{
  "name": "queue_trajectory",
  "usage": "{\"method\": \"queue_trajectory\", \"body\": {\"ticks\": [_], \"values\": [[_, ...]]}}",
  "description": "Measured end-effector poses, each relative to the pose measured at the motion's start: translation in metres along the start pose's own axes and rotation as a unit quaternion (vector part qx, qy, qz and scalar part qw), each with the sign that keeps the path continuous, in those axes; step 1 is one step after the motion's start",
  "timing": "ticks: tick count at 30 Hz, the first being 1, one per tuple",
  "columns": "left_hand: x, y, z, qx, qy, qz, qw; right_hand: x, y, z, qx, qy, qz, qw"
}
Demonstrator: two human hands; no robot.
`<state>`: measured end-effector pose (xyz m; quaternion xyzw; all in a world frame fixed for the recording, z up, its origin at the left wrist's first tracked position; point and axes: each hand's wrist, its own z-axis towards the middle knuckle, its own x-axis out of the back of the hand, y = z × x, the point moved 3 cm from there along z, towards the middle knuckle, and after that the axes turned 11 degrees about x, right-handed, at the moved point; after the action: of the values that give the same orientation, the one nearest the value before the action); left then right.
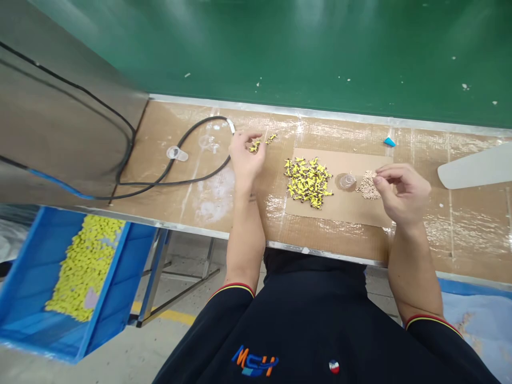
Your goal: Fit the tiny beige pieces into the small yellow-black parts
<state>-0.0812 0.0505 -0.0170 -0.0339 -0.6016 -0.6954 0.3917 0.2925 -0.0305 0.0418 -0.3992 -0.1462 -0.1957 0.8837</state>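
Observation:
My left hand (245, 157) is raised over the cardboard-covered bench (224, 197), its fingers pinched on a small yellow and black part (254, 146); two similar parts (272, 138) lie just beyond it. A pile of yellow and black parts (307, 181) sits on a cardboard sheet (340, 210). To its right stand a small clear cup (346, 181) and a heap of tiny tan pieces (367, 186). My right hand (400, 192) hovers beside that heap, thumb and fingertips pinched together on something too small to make out.
A black cable (176, 160) loops across the bench's left part near clear plastic caps (176, 153). A blue bin (36, 288) of yellow pieces sits low at the left. A grey machine panel (60, 122), a green belt (320, 48), a blue scrap (389, 142) and a white blade-like piece (476, 168) are around.

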Motion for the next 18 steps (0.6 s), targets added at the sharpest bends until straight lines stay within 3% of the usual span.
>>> {"method": "queue_trajectory", "body": {"ticks": [2, 4, 7, 9, 12, 18], "values": [[0.001, 0.015, -0.007, -0.029, -0.066, -0.017, 0.997, 0.015, 0.010, 0.004, -0.013, 0.011, -0.065, 0.998], [-0.004, 0.030, -0.016, -0.070, -0.160, 0.007, 0.985, 0.029, 0.025, 0.004, -0.058, -0.021, -0.115, 0.991], [-0.019, 0.046, -0.034, -0.118, -0.281, 0.101, 0.947, 0.038, 0.046, 0.000, -0.104, -0.142, -0.161, 0.971], [-0.028, 0.052, -0.044, -0.116, -0.332, 0.166, 0.921, 0.037, 0.053, -0.003, -0.102, -0.232, -0.170, 0.952], [-0.034, 0.059, -0.051, -0.095, -0.361, 0.204, 0.905, 0.027, 0.056, -0.007, -0.091, -0.314, -0.156, 0.932], [-0.034, 0.063, -0.050, -0.061, -0.352, 0.166, 0.919, 0.010, 0.054, -0.010, -0.093, -0.385, -0.162, 0.904]]}}
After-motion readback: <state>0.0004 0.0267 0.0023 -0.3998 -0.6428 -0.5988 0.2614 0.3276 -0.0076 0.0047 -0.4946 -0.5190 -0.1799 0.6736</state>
